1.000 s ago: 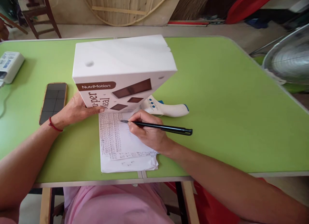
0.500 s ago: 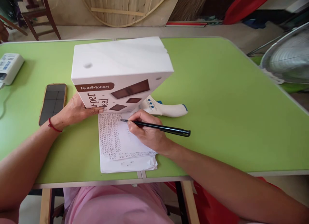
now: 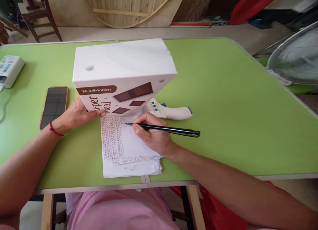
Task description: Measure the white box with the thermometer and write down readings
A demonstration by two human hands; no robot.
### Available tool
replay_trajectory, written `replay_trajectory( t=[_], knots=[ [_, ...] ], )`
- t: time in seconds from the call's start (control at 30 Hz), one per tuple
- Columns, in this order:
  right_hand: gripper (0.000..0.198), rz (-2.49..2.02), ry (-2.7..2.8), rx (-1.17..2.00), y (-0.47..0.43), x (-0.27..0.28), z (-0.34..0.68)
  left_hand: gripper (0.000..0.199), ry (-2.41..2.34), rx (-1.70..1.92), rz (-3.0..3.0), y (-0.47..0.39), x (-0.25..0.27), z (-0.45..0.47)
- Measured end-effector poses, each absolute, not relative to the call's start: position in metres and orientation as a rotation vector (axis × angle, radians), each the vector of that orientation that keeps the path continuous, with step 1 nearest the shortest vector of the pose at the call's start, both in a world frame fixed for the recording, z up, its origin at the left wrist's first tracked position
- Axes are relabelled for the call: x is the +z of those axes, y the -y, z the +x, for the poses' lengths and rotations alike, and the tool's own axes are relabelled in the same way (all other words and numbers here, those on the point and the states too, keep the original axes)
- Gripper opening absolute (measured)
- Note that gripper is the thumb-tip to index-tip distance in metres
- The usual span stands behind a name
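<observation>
A black pen (image 3: pixel 174 129) is pinched between the thumb and fingers of my right hand (image 3: pixel 155 134), its tip at the handwritten rows on the sheets of paper (image 3: pixel 132 170). Tight lines of small writing fill the left side of the top sheet. Behind the paper stands a white NutriMotion box (image 3: pixel 124 64) with brown bars pictured on its front. My left hand (image 3: pixel 78 113) grips the box's lower left edge, thumb in front and the other fingers hidden by the box. A white and blue infrared thermometer (image 3: pixel 176 113) lies partly behind the box and my right hand.
On the green table (image 3: pixel 236 124), a smartphone (image 3: pixel 54 104) lies left of my left hand. A white device (image 3: pixel 11 71) with a cable sits at the far left edge. Beyond the right edge is a fan (image 3: pixel 295 54), and a wooden chair (image 3: pixel 41 15) stands behind the table.
The pen's rear end has swung slightly right and its tip has shifted a little right. My left hand and the box keep nearly the same place.
</observation>
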State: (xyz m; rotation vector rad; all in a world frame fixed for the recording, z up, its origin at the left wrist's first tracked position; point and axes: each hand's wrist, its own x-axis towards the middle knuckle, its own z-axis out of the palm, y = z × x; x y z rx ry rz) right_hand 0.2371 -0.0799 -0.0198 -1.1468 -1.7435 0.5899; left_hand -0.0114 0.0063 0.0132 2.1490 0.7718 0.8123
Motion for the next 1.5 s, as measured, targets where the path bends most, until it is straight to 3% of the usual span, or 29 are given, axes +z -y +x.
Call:
replay_trajectory(
  t=[1.5],
  knots=[
    [0.014, -1.128, 1.729, 0.547, 0.0793, -0.0203, 0.2369, 0.040, -0.717, 0.845, 2.116, -0.0071, 0.0095, -0.0120]
  ],
)
